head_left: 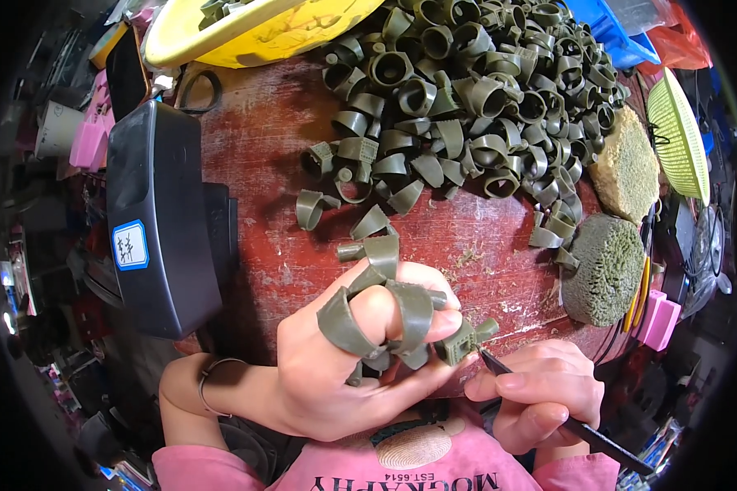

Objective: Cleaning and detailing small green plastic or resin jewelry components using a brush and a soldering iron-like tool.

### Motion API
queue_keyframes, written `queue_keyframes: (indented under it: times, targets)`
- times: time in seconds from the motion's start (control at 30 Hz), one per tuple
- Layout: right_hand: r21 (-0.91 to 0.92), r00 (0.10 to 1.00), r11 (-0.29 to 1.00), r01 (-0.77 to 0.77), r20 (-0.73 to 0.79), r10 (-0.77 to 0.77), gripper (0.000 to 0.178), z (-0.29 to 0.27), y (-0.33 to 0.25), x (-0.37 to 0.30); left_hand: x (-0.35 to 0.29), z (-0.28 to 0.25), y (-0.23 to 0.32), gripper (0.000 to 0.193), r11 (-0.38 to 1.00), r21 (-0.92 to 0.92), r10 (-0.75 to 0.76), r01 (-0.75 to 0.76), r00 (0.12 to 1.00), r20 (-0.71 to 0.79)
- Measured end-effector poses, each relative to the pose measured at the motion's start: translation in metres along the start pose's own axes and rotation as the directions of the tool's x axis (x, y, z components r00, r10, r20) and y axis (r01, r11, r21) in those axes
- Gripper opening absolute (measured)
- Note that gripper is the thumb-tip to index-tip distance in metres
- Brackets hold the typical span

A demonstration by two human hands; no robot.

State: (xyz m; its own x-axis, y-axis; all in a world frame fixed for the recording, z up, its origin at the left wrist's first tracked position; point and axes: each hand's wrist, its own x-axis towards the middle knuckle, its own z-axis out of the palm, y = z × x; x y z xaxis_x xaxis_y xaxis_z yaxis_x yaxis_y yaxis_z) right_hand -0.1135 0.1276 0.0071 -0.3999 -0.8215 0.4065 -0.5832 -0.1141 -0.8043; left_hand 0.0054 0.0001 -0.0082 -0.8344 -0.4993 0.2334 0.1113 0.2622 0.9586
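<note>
My left hand (360, 360) holds a small olive-green plastic part (463, 340) between thumb and fingertips, with several olive-green ring-shaped clips (360, 321) threaded over its fingers. My right hand (540, 393) grips a thin dark pointed tool (549, 409); its tip touches the small part. Both hands hover over the near edge of a worn red table (262, 147). A large heap of the same green clips (475, 90) covers the far side of the table.
A black box-shaped device (160, 213) with a blue-edged label stands at the left. A yellow bowl (246, 33) sits at the back. Two round bristly brush wheels (606, 266) lie at the right, beside a yellow-green mesh basket (680, 135) and blue bins.
</note>
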Motion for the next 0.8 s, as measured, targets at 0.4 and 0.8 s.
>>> queue_keyframes:
  times: [0.4, 0.8]
  targets:
    - [0.140, 0.991, 0.988, 0.059, 0.113, -0.075, 0.019, -0.0057, 0.0081, 0.0001, -0.0041, -0.0010, 0.0031, 0.044, 0.998, -0.033, -0.051, 0.053, 0.998, 0.041]
    - [0.073, 0.993, 0.990, 0.119, 0.005, -0.119, 0.020, 0.0031, 0.0062, 0.0014, -0.0043, -0.0001, 0.0065, 0.043, 0.994, -0.039, -0.102, 0.104, 0.994, 0.045]
